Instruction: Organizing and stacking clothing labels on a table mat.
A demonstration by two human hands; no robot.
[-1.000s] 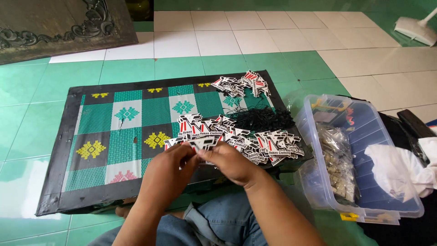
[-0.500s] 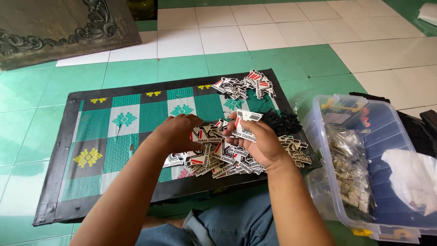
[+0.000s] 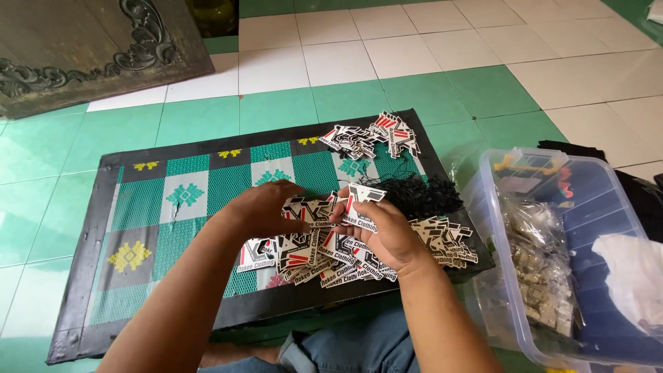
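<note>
A floor (image 3: 428,48) of green and white tiles was seen, with a carved dark wooden panel (image 3: 90,48) at the far left corner. On the floor a low board (image 3: 90,276) with a black border was laid, covered by a green patterned mat (image 3: 200,186) with yellow and teal motifs. No desk was in view; the board served as the work surface.

A heap of small printed tags (image 3: 324,252), white with black and red markings, was spread on the near right part of the board. A second, smaller heap of tags (image 3: 373,135) was noted at the far edge. A tangle of black strings (image 3: 421,193) lay between the two heaps, toward the right.

The left hand (image 3: 266,207) was laid palm down on the near heap, fingers bent over the tags; whether any tag was gripped could not be told. The right hand (image 3: 383,231) was closed loosely on one tag (image 3: 362,197), pinched at its lower part. That tag was held upright, long axis roughly vertical, its top end pointed away from the person.

At the right a clear plastic box (image 3: 483,207) was set just beside the board, with bags of small metal parts (image 3: 545,276) and white cloth (image 3: 635,269) inside.
</note>
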